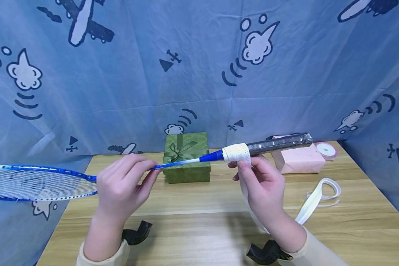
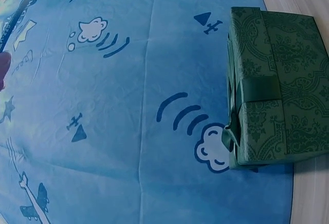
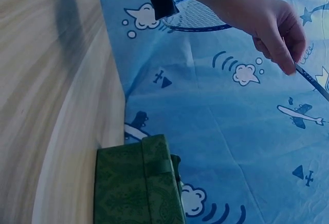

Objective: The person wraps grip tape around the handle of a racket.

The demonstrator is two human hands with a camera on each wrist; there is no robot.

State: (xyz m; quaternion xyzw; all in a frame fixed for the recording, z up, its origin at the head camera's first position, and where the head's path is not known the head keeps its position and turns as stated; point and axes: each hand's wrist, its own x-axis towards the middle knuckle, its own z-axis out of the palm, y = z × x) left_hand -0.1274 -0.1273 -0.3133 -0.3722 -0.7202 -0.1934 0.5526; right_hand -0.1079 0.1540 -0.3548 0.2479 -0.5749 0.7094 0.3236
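Observation:
A blue and white badminton racket (image 1: 183, 162) is held up across the head view, its strung head to the left and its dark, shiny handle (image 1: 279, 144) to the right. My left hand (image 1: 123, 184) pinches the shaft between thumb and fingers; the right wrist view also shows this left hand (image 3: 277, 29). White perforated grip tape (image 1: 236, 152) lies around the handle's lower end, beside the blue cone. Thumb and fingers of my right hand (image 1: 264, 184) pinch the tape there. A strip of it hangs down behind the right wrist. The left wrist view shows only a fingertip.
A green gift box (image 1: 187, 173) with a bow stands at the table's back, behind the racket. Further right are a pink box (image 1: 299, 162) and a ribbon roll (image 1: 326, 149). White tape (image 1: 314, 201) curls on the wooden table (image 1: 193, 225). A blue patterned curtain (image 1: 186, 74) hangs behind.

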